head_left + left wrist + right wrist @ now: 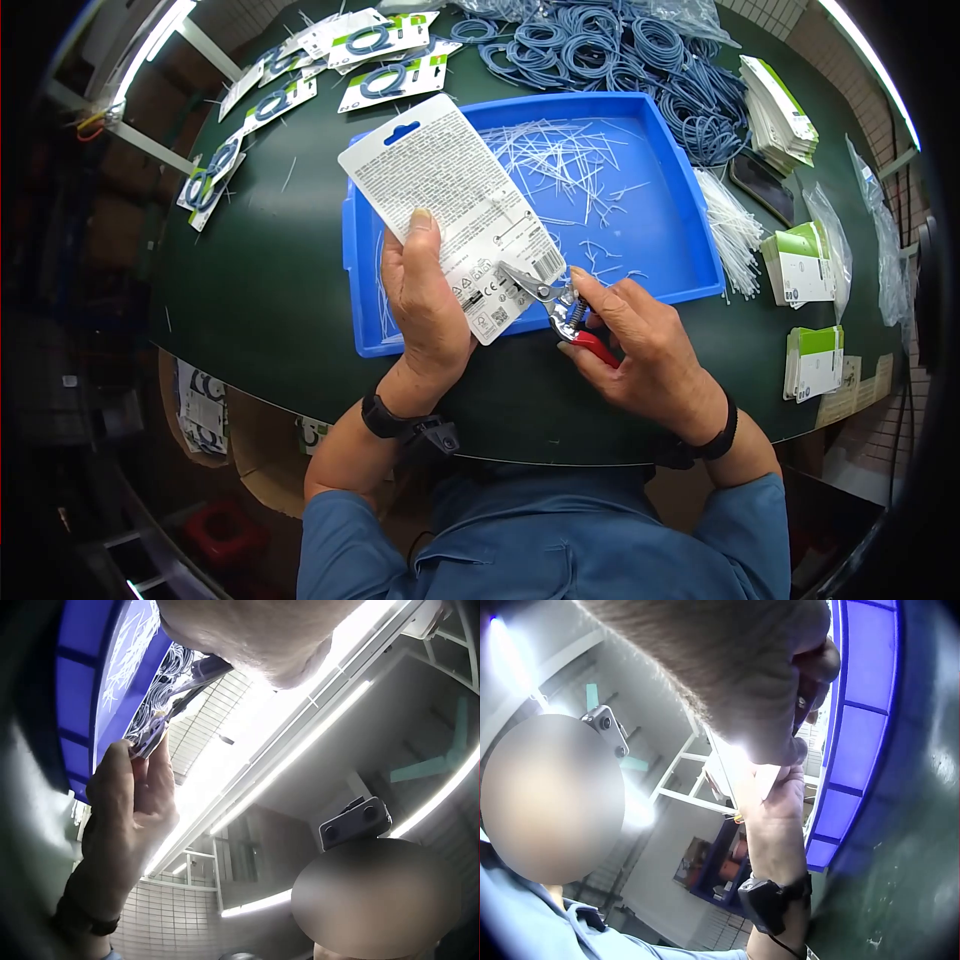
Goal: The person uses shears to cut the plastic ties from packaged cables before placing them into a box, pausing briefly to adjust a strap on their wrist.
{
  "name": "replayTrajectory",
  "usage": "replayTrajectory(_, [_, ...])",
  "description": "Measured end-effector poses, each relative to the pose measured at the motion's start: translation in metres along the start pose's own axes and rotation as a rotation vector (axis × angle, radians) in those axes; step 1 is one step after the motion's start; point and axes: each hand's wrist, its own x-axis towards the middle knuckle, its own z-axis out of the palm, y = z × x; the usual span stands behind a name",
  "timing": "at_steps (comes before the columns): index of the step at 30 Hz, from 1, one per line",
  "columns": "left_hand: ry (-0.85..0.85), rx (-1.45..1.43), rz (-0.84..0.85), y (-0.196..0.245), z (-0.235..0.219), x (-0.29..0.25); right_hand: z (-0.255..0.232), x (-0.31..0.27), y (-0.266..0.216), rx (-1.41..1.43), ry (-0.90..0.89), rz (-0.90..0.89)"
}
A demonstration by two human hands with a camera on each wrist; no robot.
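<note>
In the head view the left hand (430, 300) grips a white printed card (450, 190) by its lower left part, thumb on the printed face. The right hand (645, 350) holds red-handled cutters (590, 345), their jaws lying at the card's lower right part, near small dark marks. Both hands are over the near edge of a blue tray (660, 240), which holds many thin white strips (560, 165). The left wrist view shows the right hand (127, 802) around the cutters; in the right wrist view the left hand (772, 802) is partly hidden behind the right hand (757, 682).
Carded blue cables (385, 80) lie at the back left, a heap of loose blue cables (600, 50) at the back. To the right are white ties (728, 235), a phone (762, 187), stacked cards (803, 262) and plastic bags (880, 230) on the green table (270, 270).
</note>
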Motion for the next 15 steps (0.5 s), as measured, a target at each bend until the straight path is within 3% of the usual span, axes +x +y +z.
replayTrajectory(15, [-0.166,0.082,0.152,-0.015,0.014,-0.020,-0.002,0.008,-0.013,0.068,0.044,-0.039])
